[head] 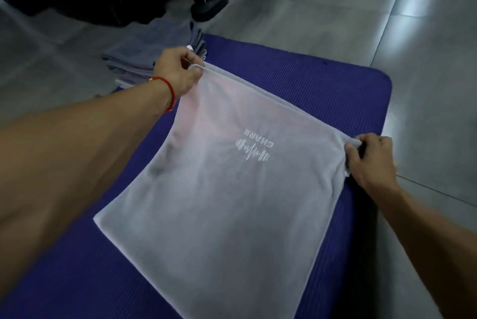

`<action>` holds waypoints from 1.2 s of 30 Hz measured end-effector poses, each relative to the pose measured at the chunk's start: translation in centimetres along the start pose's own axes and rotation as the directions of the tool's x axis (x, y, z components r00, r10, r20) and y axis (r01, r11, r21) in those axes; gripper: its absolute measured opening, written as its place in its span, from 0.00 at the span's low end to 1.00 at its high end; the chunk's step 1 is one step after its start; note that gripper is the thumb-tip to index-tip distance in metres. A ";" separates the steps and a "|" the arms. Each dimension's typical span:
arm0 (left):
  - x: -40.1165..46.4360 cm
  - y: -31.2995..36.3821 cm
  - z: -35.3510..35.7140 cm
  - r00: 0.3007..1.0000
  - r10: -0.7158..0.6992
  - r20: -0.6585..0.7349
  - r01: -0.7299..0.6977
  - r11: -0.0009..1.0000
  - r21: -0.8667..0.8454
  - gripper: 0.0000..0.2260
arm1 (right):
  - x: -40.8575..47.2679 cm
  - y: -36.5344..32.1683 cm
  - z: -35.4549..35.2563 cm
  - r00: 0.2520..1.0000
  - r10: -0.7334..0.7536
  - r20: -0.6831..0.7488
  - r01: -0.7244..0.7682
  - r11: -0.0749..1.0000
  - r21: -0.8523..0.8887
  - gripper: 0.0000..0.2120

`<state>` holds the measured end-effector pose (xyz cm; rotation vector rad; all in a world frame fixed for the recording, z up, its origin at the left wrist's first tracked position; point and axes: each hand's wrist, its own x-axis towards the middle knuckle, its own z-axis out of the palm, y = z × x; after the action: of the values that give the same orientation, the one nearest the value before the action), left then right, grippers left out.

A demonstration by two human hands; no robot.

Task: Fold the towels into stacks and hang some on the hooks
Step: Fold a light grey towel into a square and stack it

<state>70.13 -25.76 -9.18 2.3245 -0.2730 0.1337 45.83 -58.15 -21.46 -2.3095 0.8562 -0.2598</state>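
You're mid-fold: left hand (178,73) and right hand (371,158) each pinch a far corner of the towel (219,202), spread on the blue mat (322,91). Next, probably bring both corners toward you, edges aligned.

dim light, floor (426,34) glare upper right (edges warped).

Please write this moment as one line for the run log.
left hand: pinches far corner of towel | right hand: pinches other far corner | towel: on blue mat | folded stack: beside mat
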 end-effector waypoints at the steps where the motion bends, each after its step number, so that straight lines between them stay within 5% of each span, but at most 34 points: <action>1: -1.0 0.4 -1.2 1.000 0.000 -0.021 -0.001 1.000 -0.007 0.05 | 0.1 -0.3 -0.9 0.998 -0.011 0.058 0.012 1.000 -0.023 0.05; 8: -8.4 2.2 -11.4 0.992 0.036 -0.118 -0.036 0.999 0.004 0.05 | -2.1 -6.4 -8.0 0.981 -0.193 0.036 0.193 0.981 0.003 0.02; 14: -16.7 0.7 -25.5 0.968 -0.087 -0.233 0.063 0.992 -0.106 0.03 | -5.0 -19.5 -15.2 0.861 -0.489 0.138 0.487 0.872 0.054 0.03; 22: -33.7 -1.0 -43.4 0.862 -0.240 -0.447 0.162 0.965 -0.206 0.05 | -13.0 -39.3 -18.0 0.508 -0.648 0.567 0.644 0.723 0.250 0.08; 26: -41.7 -2.6 -49.1 0.806 -0.268 -0.528 0.237 0.963 -0.126 0.07 | -17.2 -46.3 -16.4 0.375 -0.741 0.557 0.715 0.614 0.334 0.06; 33: -51.5 -3.7 -52.0 0.664 -0.389 -0.639 0.466 0.883 -0.052 0.11 | -22.5 -51.0 -10.4 0.215 -0.818 0.533 0.633 0.533 0.561 0.05; 36: -53.4 -3.8 -51.4 0.555 -0.479 -0.680 0.463 0.857 -0.226 0.08 | -24.2 -52.4 -7.8 0.173 -0.844 0.508 0.605 0.498 0.621 0.06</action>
<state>18.54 22.16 14.19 2.0413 0.7560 0.7490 51.09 -16.56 19.00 -2.0113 -0.8140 0.2432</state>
